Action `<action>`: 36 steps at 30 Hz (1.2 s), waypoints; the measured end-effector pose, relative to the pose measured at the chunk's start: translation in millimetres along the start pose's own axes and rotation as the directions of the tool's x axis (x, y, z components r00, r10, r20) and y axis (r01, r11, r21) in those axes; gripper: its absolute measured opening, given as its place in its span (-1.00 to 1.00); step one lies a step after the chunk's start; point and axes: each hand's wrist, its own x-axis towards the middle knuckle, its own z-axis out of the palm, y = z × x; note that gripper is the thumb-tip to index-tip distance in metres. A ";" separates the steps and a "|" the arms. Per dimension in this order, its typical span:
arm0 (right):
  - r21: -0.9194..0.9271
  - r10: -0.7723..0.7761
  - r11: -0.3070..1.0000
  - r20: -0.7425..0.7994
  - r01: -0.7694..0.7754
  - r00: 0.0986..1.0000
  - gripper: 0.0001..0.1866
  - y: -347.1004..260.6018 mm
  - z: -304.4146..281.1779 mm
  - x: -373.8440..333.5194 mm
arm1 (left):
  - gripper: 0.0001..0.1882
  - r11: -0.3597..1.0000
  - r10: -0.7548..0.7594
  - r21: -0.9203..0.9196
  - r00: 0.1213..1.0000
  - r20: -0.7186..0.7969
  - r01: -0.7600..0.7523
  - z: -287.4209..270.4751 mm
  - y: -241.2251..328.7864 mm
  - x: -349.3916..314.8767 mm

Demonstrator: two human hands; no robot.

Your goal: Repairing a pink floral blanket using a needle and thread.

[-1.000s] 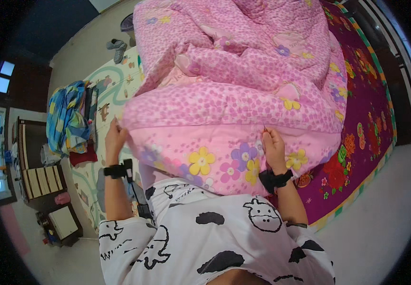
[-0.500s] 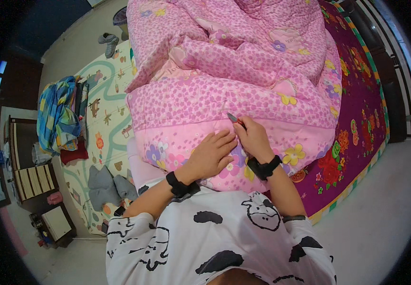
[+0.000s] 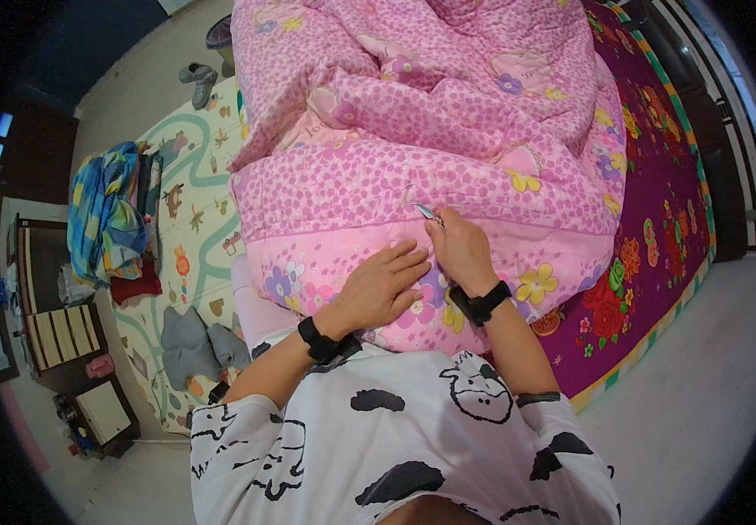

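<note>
Our bare left hand point(image 3: 388, 282), at the quilt's left edge a second ago, now lies flat on the pink, flower-printed padded quilt point(image 3: 430, 127), fingers extended, gripping nothing. Our bare right hand point(image 3: 463, 252), then farther right, is beside it, fingers curled closed around a small tool with a pointed, silvery blade point(image 3: 425, 211). The tip is just beyond the straight pink seam point(image 3: 553, 228); we cannot tell whether it touches cloth. Quilt spread before us, folds little altered.
</note>
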 end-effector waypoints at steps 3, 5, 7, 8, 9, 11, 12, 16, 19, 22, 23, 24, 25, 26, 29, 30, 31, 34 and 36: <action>0.031 0.002 1.000 -0.018 -0.001 1.000 -0.76 -1.1 -0.5 1.9 | -0.56 1.000 0.004 0.002 1.000 0.002 -0.004 0.7 -0.2 0.4; 0.071 0.001 0.997 -0.046 0.003 0.999 -0.77 -2.4 -0.5 1.8 | -0.56 1.000 0.007 0.003 1.000 0.002 -0.007 0.7 -0.5 0.3; 0.111 0.000 0.994 -0.072 0.008 0.997 -0.77 -2.8 0.8 2.7 | -0.56 1.000 0.009 0.003 1.000 0.002 -0.009 0.1 -0.9 0.7; 0.174 -0.004 0.985 -0.082 0.018 0.997 -0.78 -2.4 2.6 3.2 | -0.54 1.000 0.002 -0.014 1.000 0.019 -0.001 -0.5 -1.0 0.9; 0.236 -0.007 0.971 -0.093 0.029 0.996 -0.79 -2.3 3.4 3.6 | -0.53 1.000 -0.006 -0.031 0.999 0.037 0.007 -1.2 -1.0 1.4; 0.262 -0.022 0.964 -0.103 0.049 0.994 -0.81 -3.5 3.3 4.6 | -0.53 0.999 -0.021 -0.036 0.996 0.081 0.024 -6.4 -1.2 6.5; 0.288 -0.037 0.955 -0.114 0.068 0.993 -0.82 -4.0 3.1 5.2 | -0.52 0.998 -0.035 -0.040 0.991 0.125 0.041 -8.2 -1.6 8.3; 0.403 -0.005 0.914 -0.112 0.051 0.994 -0.82 -4.8 -5.3 1.4 | -0.52 0.993 -0.093 -0.053 0.985 0.144 0.102 -10.0 -2.5 9.0; 0.632 0.079 0.773 -0.178 0.052 0.981 -0.82 -6.7 -29.4 -1.5 | -0.52 0.990 -0.106 -0.073 0.983 0.147 0.117 -11.3 -2.2 8.3; 0.734 0.152 0.672 -0.263 0.095 0.953 -0.85 -11.2 -71.1 -1.3 | -0.53 0.987 -0.116 -0.089 0.982 0.151 0.130 -11.4 -1.4 7.0; 0.724 0.167 0.682 -0.292 0.104 0.942 -0.86 -8.1 -90.7 -3.6 | -0.53 0.985 -0.123 -0.103 0.981 0.151 0.140 -10.4 -2.1 6.5; 0.770 0.186 0.620 -0.330 0.150 0.925 -0.87 0.4 -111.9 -5.8 | -0.53 0.983 -0.129 -0.115 0.981 0.147 0.147 -9.8 -2.2 6.8; 0.633 0.104 0.727 -0.485 0.266 0.868 -0.85 2.3 -134.8 -7.9 | -0.53 0.982 -0.130 -0.119 0.981 0.146 0.148 -7.4 -4.6 4.6; 0.728 0.226 0.655 -0.445 0.203 0.867 -0.81 6.3 -167.9 -11.2 | -0.54 0.981 -0.126 -0.130 0.983 0.132 0.143 -10.2 -2.5 4.5; 0.781 0.303 0.525 -0.543 0.338 0.783 -0.78 20.5 -219.0 -22.4 | -0.57 0.979 -0.127 -0.149 0.987 0.098 0.141 -9.3 -2.3 2.7; 0.767 0.299 0.542 -0.559 0.344 0.774 -0.78 23.5 -224.7 -26.7 | -0.59 0.977 -0.141 -0.153 0.987 0.077 0.151 -8.8 -2.8 3.2; 0.723 0.281 0.634 -0.546 0.275 0.789 -0.79 26.4 -219.2 -29.7 | -0.59 0.977 -0.132 -0.156 0.988 0.077 0.143 -11.3 -3.3 4.0; 0.358 0.224 0.930 -0.383 -0.080 0.896 -0.79 41.6 -164.0 -41.8 | -0.59 0.980 -0.136 -0.123 0.981 0.138 0.153 -28.6 6.3 15.7; 0.446 0.116 0.895 -0.285 0.025 0.951 -0.80 57.8 -90.5 -42.1 | -0.63 0.956 -0.235 -0.085 0.905 0.354 0.282 -46.9 17.6 39.8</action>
